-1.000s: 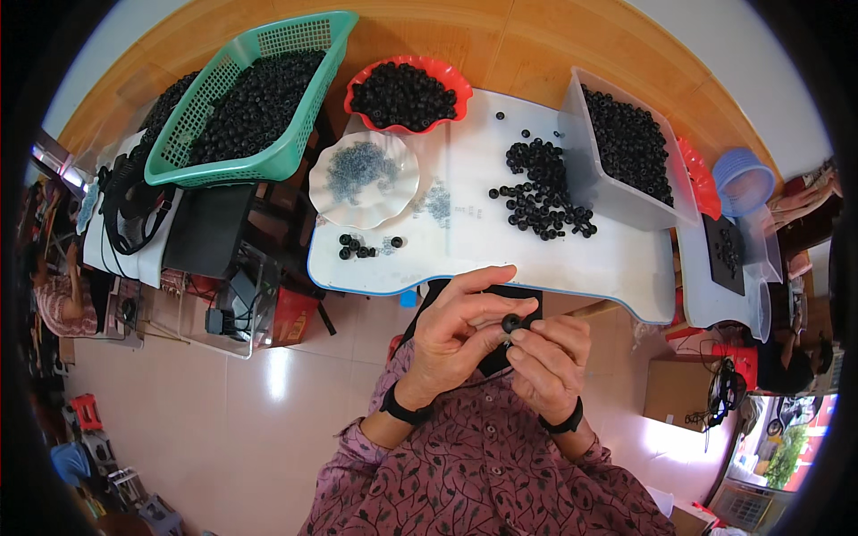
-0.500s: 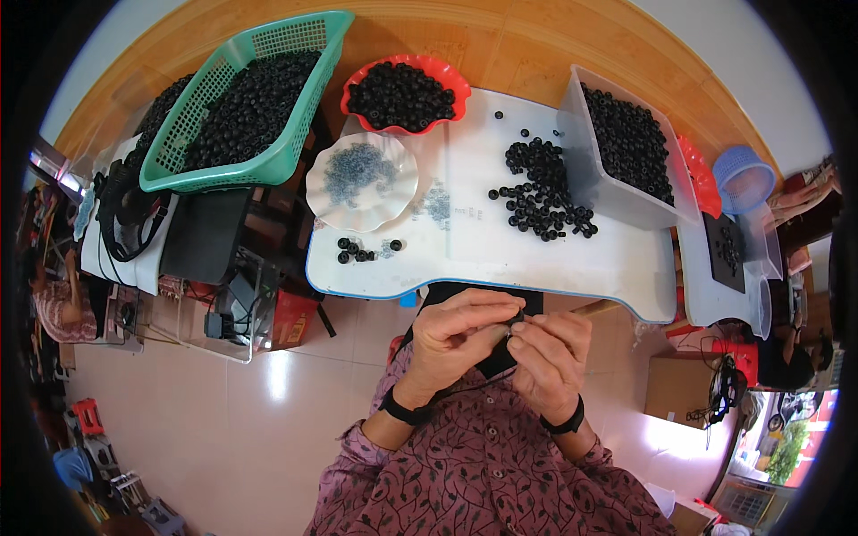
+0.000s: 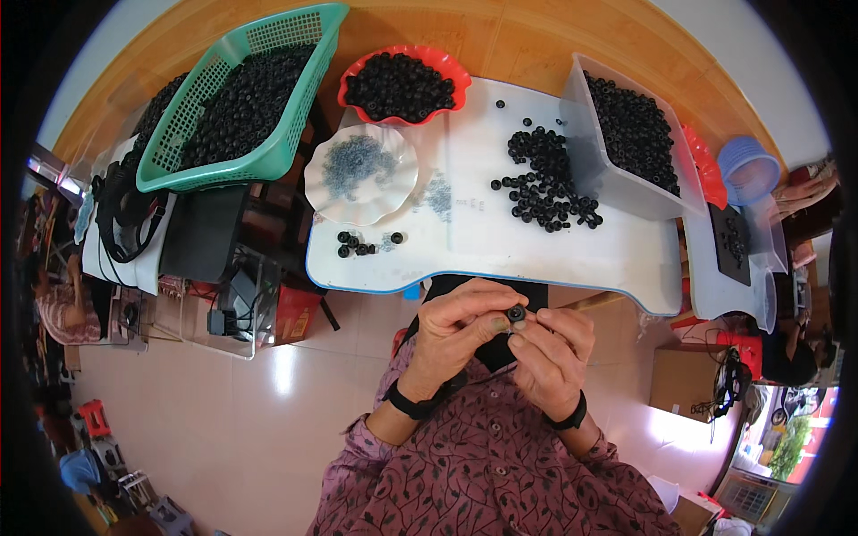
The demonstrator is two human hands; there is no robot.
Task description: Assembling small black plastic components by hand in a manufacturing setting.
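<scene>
Above my lap, just off the table's front edge, my left hand [image 3: 454,332] pinches a small black round part with a centre hole [image 3: 516,313] between thumb and fingers. My right hand [image 3: 552,355] is closed beside it, its fingertips almost meeting the part. A tiny pale bit shows at those fingertips, too small to name. On the white table [image 3: 500,255] lie a loose pile of similar black parts [image 3: 541,170], a small group of black parts [image 3: 357,247] at the left, and small clear pieces [image 3: 438,196]. More clear pieces lie in a white scalloped plate [image 3: 391,213].
Behind the plate stands a red scalloped bowl [image 3: 464,87] full of black parts. A green basket [image 3: 268,167] of them is at the left, a translucent bin [image 3: 585,165] at the right. Farther right are a blue basket [image 3: 747,170] and a cardboard box [image 3: 675,380].
The black part has turned in my left fingers, so its round end with the hole now shows. Both hands stay in nearly the same place. The view has shifted slightly.
</scene>
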